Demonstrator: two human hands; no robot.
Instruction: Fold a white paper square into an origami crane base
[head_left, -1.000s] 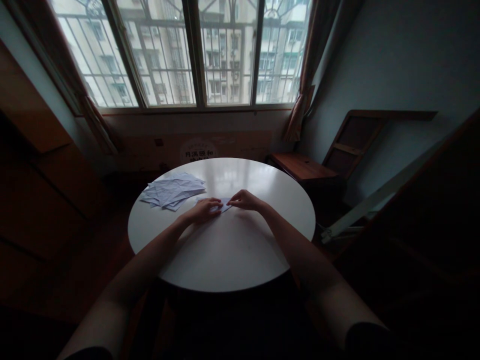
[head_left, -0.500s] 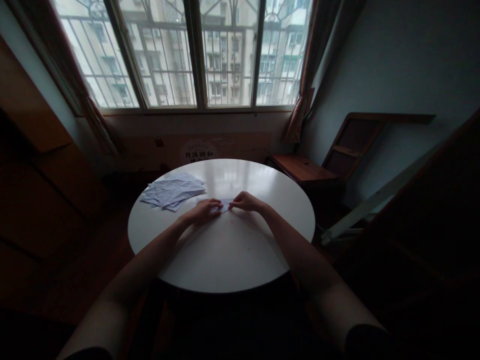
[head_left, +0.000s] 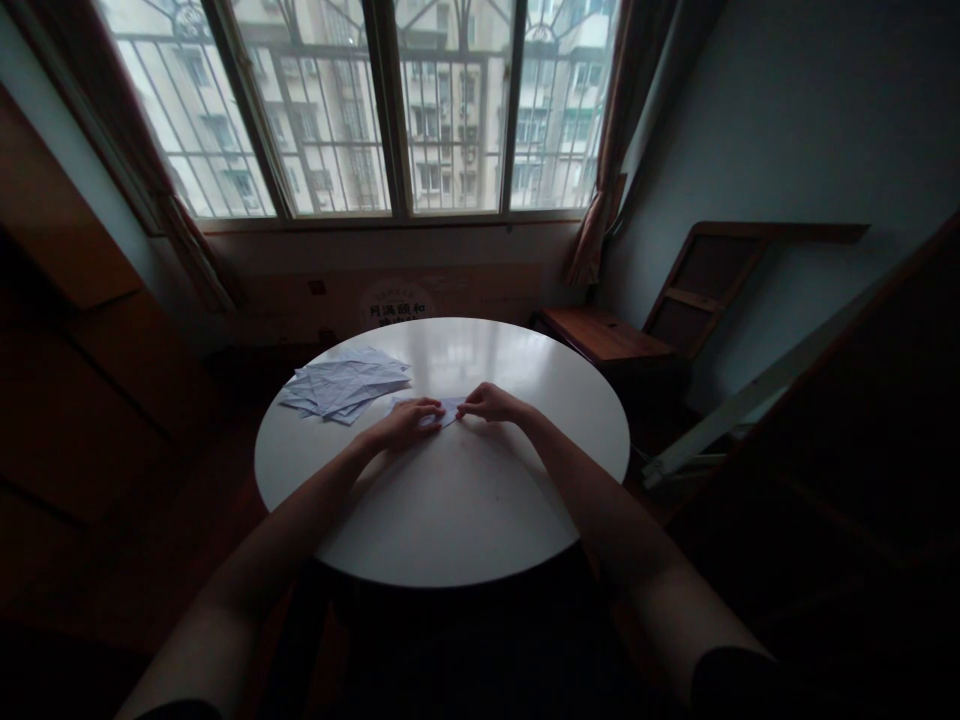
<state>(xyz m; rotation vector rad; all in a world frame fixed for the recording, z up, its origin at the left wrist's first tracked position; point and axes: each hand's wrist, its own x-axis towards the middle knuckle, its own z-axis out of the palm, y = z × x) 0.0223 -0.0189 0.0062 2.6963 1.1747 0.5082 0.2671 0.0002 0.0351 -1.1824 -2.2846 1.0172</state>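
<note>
1 pc bluish-white paper (head_left: pixel 451 409), partly hidden; R grip (head_left: pixel 489 402) pinched on edge; L grip (head_left: pixel 409 421) atop, openness unclear.

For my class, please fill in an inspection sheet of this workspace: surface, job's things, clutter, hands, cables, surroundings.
Surface: round white table, shiny, reflecting light.
Job's things: small piece of paper lying on it.
Clutter: loose, overlapping paper pile on the left.
Hands: left hand over the paper's left part; right hand has fingers at its right end, pinching or pressing, cannot tell.
Cables: too dim to tell.
Surroundings: barred window beyond; low wooden furniture at right.
</note>
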